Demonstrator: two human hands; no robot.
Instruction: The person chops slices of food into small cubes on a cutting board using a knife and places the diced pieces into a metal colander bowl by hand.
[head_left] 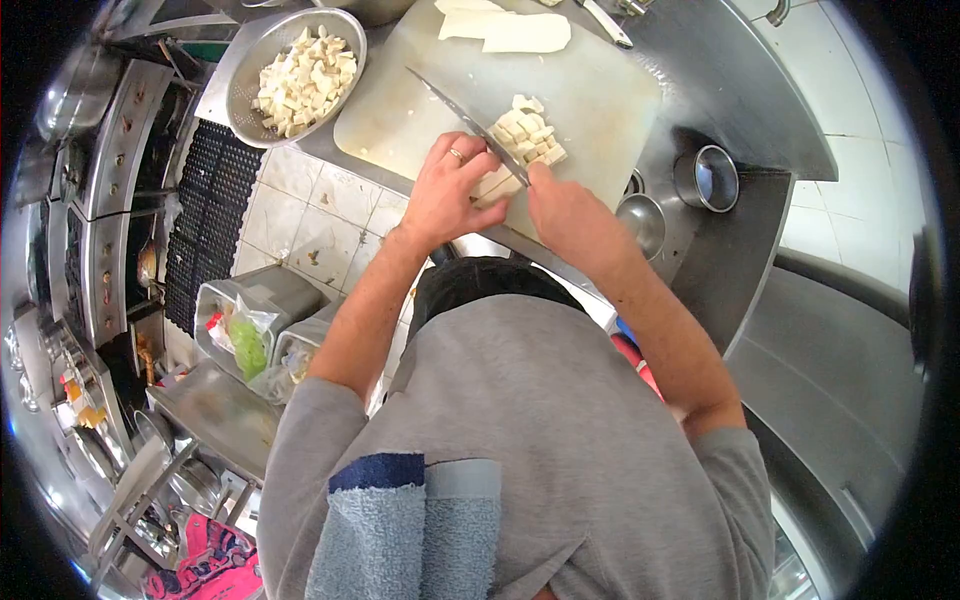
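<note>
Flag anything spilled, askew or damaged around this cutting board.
Dark scraps or stains dot the pale floor tiles beside the black mat, so the floor looks dirty. Nothing on the cutting board looks clearly wrong.

Right hand [570, 215] gripped the knife [455, 108]; its blade ran between the left hand [455, 190] and pale cubes [525, 130]. Left hand held pale strips [501, 188] on the cutting board [400, 110]. Colander [352, 95] of cut pieces [305, 82]: beside board, left.

One head-worn view faces steeply down past the grey-shirted torso [560, 420]. The translucent white cutting board [590, 90] sits close, upper centre.
</note>
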